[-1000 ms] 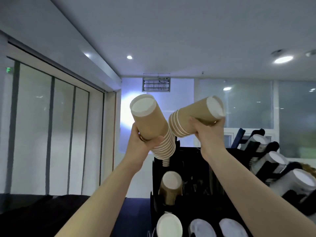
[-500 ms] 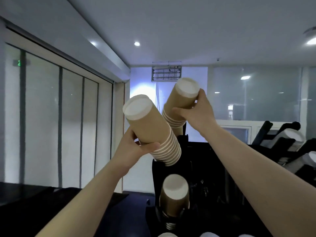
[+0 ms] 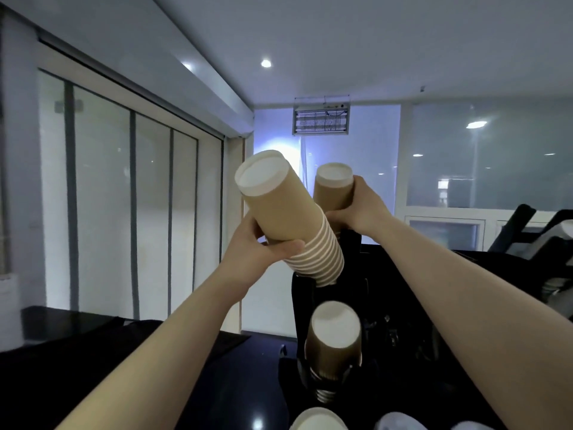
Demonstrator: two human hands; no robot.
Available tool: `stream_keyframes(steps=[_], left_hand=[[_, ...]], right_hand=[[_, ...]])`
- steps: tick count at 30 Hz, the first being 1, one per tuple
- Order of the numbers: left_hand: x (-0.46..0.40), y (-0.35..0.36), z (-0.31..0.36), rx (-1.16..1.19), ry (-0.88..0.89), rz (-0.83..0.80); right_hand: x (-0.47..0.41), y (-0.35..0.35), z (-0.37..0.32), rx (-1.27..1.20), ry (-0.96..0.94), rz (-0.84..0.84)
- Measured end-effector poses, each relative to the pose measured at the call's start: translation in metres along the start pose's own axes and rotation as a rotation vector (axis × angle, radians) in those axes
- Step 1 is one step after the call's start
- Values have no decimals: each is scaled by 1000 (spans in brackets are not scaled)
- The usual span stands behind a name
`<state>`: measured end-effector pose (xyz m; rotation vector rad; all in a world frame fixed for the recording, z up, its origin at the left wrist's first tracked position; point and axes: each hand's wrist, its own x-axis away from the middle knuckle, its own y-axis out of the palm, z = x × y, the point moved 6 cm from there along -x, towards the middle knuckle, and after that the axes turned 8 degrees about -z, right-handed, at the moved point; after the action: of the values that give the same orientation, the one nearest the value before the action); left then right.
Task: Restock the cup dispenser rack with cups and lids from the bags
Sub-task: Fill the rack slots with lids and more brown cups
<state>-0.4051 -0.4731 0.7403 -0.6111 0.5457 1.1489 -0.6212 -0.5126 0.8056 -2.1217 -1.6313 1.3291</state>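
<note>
My left hand (image 3: 260, 249) grips a tilted stack of brown paper cups (image 3: 288, 218), base up and rims down toward the black dispenser rack (image 3: 403, 352). Behind it, my right hand (image 3: 359, 209) holds a second brown cup stack (image 3: 333, 187) upright over the rack's top slot; the lower end of this stack is hidden behind the left stack. A lower slot of the rack holds another brown cup stack (image 3: 336, 342), base toward me. White cup bases (image 3: 316, 422) show at the bottom edge.
A second black rack (image 3: 533, 234) with angled tubes stands at the far right. A dark counter (image 3: 124, 361) lies below, to the left of the rack. Glass panels run along the left wall (image 3: 102, 193).
My right hand has swung its stack from lying sideways to upright and lowered it toward the rack's top. My left hand kept its stack tilted. The view shifted to the left.
</note>
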Motion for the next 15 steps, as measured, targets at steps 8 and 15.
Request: stream_keyframes(steps=[8,15], left_hand=[[-9,16,-1,-82,-4,-60],[-10,38,-21,-184,-84,-163]], right_hand=[[65,-37,-50,-376,-404,330],[78,10,-44,-136,-353,-169]])
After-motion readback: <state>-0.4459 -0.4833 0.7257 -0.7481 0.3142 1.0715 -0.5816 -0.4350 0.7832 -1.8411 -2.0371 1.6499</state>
